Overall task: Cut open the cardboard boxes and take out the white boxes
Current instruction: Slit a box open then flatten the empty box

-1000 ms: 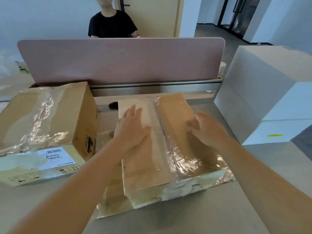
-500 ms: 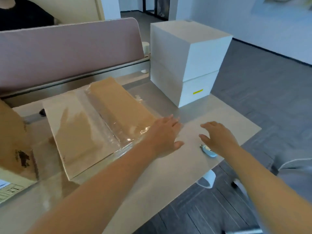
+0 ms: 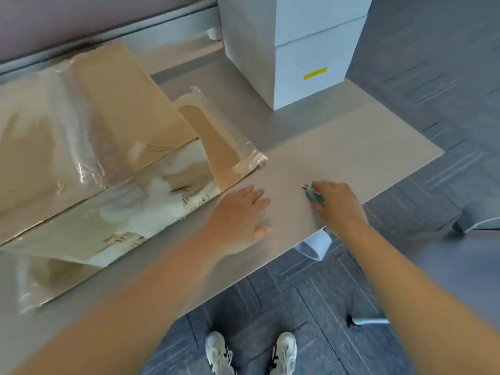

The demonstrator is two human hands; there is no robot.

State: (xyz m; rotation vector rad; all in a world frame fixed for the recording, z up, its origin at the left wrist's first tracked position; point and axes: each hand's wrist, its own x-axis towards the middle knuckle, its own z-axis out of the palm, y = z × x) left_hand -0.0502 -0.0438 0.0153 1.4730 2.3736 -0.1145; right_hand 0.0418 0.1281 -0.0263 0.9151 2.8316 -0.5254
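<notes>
Curling round the cutter (image 3: 313, 195), right fingers (image 3: 322, 188) grip; left fingers (image 3: 253, 192) lie flat.

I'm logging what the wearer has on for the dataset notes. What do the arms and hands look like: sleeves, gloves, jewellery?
Both forearms are bare as far as the frame shows, with no sleeves in view. The left hand and right hand wear no gloves; no watch, ring or bracelet is visible, though the picture is somewhat blurred.

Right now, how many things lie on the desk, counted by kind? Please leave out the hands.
Cardboard boxes wrapped in tape: 1, the cardboard box.
White boxes, stacked one on the other: 2, the upper white box and the lower white box.
Cutters: 1, the blue cutter, gripped by the right hand.
Total: 4.
</notes>
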